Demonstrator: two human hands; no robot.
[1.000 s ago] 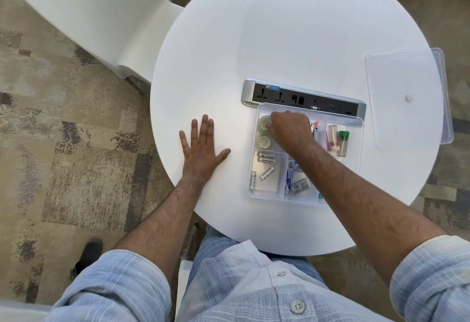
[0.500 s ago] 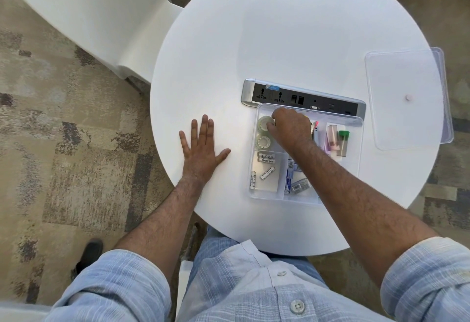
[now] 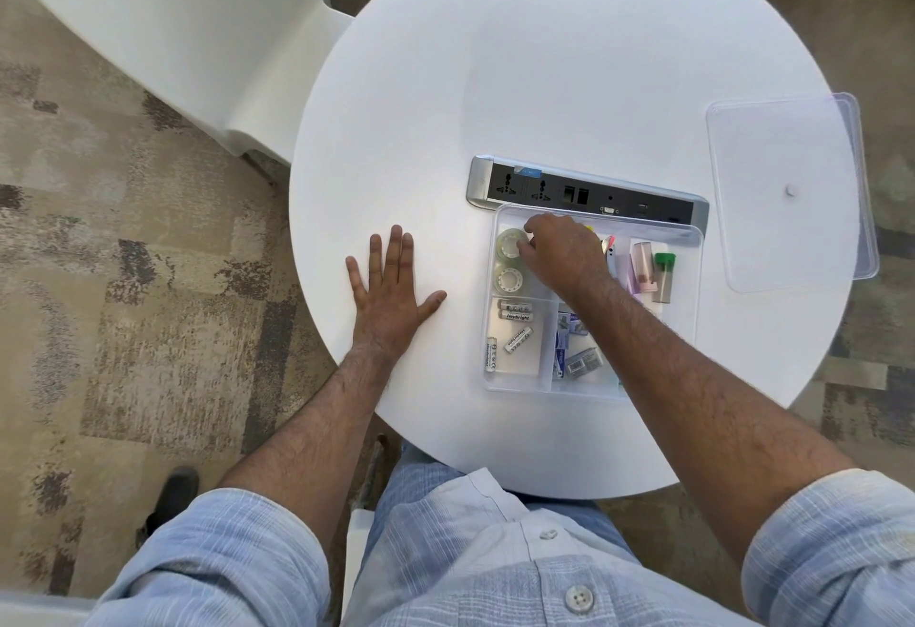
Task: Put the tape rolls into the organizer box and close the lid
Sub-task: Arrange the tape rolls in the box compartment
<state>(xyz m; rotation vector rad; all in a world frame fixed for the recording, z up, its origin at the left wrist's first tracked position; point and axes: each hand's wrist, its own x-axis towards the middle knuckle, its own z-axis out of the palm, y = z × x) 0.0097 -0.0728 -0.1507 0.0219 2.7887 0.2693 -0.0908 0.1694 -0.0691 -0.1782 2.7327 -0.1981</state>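
Note:
A clear organizer box [image 3: 516, 386] sits on the round white table [image 3: 569, 56] in front of me. Two clear tape rolls lie flat in its far left compartment, the upper tape roll [image 3: 506, 245] and the lower tape roll [image 3: 510, 278]. My right hand [image 3: 564, 255] reaches into the box with curled fingers pinching the right edge of the upper roll. My left hand [image 3: 391, 294] rests flat on the table, fingers spread, left of the box. The clear lid [image 3: 787, 146] lies apart at the table's right edge, partly overhanging it.
A grey power strip [image 3: 584, 193] is set in the table just behind the box. Other compartments hold batteries [image 3: 515, 329], small packets and a green-capped tube [image 3: 663, 274]. A white chair [image 3: 173, 32] stands to the far left.
My right hand has shifted slightly up and to the right within the box, uncovering more of the upper tape roll. My left hand has stayed flat on the table.

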